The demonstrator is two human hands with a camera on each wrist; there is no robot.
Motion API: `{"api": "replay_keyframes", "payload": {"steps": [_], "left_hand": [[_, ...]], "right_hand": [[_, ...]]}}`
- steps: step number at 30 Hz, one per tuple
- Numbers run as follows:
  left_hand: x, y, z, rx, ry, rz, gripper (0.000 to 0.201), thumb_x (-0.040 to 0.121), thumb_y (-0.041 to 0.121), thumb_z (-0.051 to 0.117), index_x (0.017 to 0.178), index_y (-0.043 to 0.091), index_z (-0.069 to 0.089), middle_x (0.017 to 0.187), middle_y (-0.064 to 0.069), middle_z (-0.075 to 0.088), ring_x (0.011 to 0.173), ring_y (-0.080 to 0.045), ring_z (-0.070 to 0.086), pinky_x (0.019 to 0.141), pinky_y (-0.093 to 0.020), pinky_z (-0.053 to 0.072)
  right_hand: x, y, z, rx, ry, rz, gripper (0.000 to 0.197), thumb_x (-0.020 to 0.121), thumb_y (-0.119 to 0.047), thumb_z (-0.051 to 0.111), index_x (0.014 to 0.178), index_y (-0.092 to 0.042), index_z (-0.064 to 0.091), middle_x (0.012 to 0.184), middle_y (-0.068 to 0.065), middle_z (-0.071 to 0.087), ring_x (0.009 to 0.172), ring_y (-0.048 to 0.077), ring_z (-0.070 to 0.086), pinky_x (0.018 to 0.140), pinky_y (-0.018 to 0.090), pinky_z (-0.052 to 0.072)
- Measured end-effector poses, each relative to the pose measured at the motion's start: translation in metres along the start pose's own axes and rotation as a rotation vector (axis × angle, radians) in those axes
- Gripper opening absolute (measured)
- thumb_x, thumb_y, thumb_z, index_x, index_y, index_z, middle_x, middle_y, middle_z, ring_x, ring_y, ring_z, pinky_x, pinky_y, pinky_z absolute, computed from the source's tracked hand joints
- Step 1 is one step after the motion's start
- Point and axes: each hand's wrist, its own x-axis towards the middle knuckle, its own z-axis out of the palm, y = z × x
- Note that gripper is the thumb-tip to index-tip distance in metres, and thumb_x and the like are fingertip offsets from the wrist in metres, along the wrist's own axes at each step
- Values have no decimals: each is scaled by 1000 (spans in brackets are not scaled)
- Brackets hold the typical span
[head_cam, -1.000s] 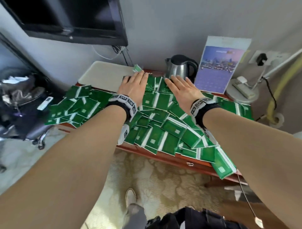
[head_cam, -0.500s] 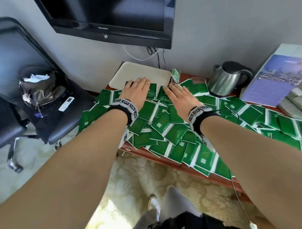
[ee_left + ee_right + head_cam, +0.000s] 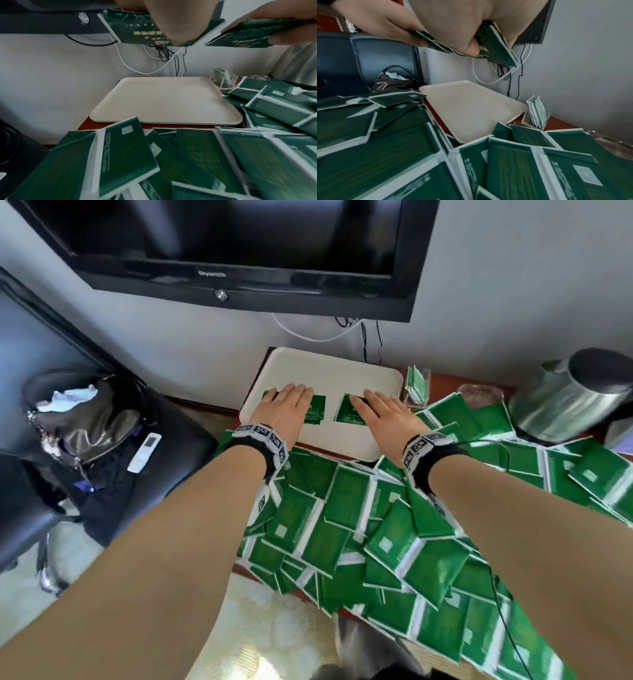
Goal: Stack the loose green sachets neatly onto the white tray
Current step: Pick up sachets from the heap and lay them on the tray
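- Left hand (image 3: 286,409) holding one green sachet (image 3: 317,409), right hand (image 3: 382,414) holding another (image 3: 346,412), both over the white tray (image 3: 325,371).
- Still heaped on the worktop (image 3: 442,385): loose sachets (image 3: 359,529).
- Next, probably: lay both flat, edges lined up.

kettle (image 3: 579,398) cut off at right edge, nearest sachets (image 3: 385,169) motion-blurred

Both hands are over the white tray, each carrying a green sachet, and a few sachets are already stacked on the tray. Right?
Not quite: the white rectangular tray is bare in the left wrist view. Left hand and right hand each hold a green foil sachet above it.
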Motion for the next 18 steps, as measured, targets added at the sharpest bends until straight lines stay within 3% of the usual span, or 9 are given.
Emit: {"api": "replay_keyframes", "payload": {"steps": [2, 10, 13, 15, 18], "left_hand": [[27, -16, 10, -10, -34, 10, 87, 91, 2, 54, 160, 15, 4, 168, -4, 7, 154, -23, 9, 125, -43, 11], [108, -61, 46, -52, -110, 29, 78, 93, -2, 41, 160, 20, 7, 167, -5, 10, 154, -26, 10, 124, -45, 12], [133, -75, 63, -74, -142, 42, 77, 93, -1, 39, 160, 21, 7, 167, -6, 8, 154, -26, 8, 124, -44, 11], [147, -80, 76, -79, -153, 65, 77, 93, -3, 37, 160, 20, 8, 167, -7, 7, 154, -26, 7, 124, -45, 11], [164, -82, 92, -104, -156, 85, 77, 92, -6, 35, 160, 19, 7, 167, -9, 2, 154, -27, 3, 125, -45, 9]], "right_hand": [[26, 7, 5, 4, -61, 24, 90, 86, 14, 38, 159, -15, -7, 165, 18, -3, 152, 33, 4, 124, 43, 7], [117, 14, 31, 90, -151, 5, 80, 92, 12, 30, 158, -14, -6, 166, 15, 3, 153, 31, 8, 124, 39, 6], [146, 12, 49, 101, -193, 13, 79, 94, 12, 27, 158, -16, -8, 166, 13, -5, 153, 32, 5, 125, 42, 8], [156, 10, 64, 116, -213, 117, 81, 92, 9, 30, 158, -15, -11, 165, 11, -16, 153, 33, -5, 124, 47, 4], [158, 6, 83, 147, -221, 335, 76, 101, -21, 36, 157, -12, -15, 164, 12, -20, 152, 36, -6, 123, 53, 5]]}}
